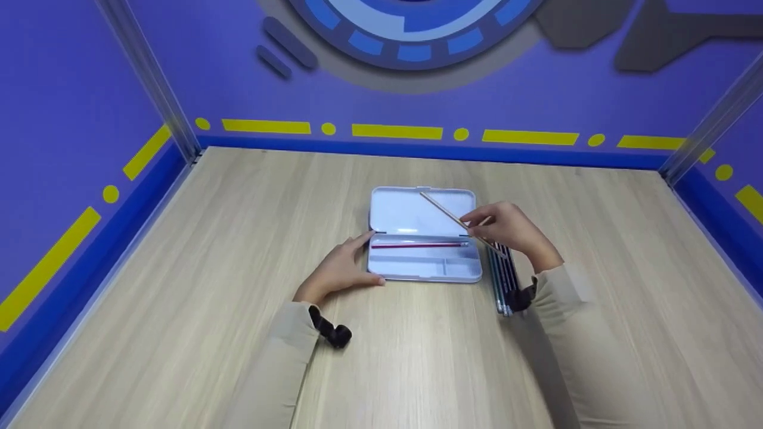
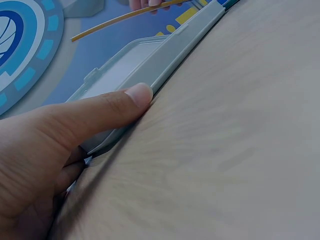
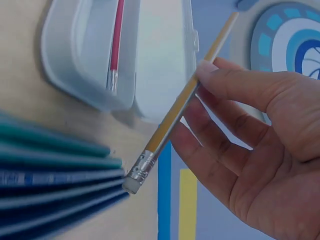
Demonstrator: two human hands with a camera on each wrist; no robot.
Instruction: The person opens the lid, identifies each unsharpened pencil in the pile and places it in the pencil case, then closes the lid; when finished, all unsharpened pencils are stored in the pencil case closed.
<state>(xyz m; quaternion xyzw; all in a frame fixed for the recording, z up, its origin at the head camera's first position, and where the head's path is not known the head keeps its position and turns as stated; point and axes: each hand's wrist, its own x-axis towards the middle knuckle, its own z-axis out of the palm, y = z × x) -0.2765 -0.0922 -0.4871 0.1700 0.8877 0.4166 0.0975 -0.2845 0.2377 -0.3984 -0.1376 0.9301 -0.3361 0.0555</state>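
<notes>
A white pencil case (image 1: 425, 279) lies with its lid raised. A red pencil (image 1: 417, 245) rests in its long rear compartment. My left hand (image 1: 340, 269) holds the case's left end, thumb (image 2: 115, 107) against the front wall and fingers round the far side, partly hidden. Over the case's right side, my right hand (image 1: 509, 226) pinches a yellow pencil (image 3: 170, 122) between thumb and fingertips. That pencil is tilted, its eraser end towards the table and its other end over the lid. Right of the case lies a bundle of green and dark blue pencils (image 1: 501, 286), partly below the right wrist.
The case's front half has smaller compartments with a divider (image 1: 445, 267). Wood-grain table (image 1: 208, 250) surface surrounds everything. Blue-purple panels (image 1: 357, 101) with yellow marks stand along the back and both sides. Each wrist wears a small black camera (image 1: 340, 336).
</notes>
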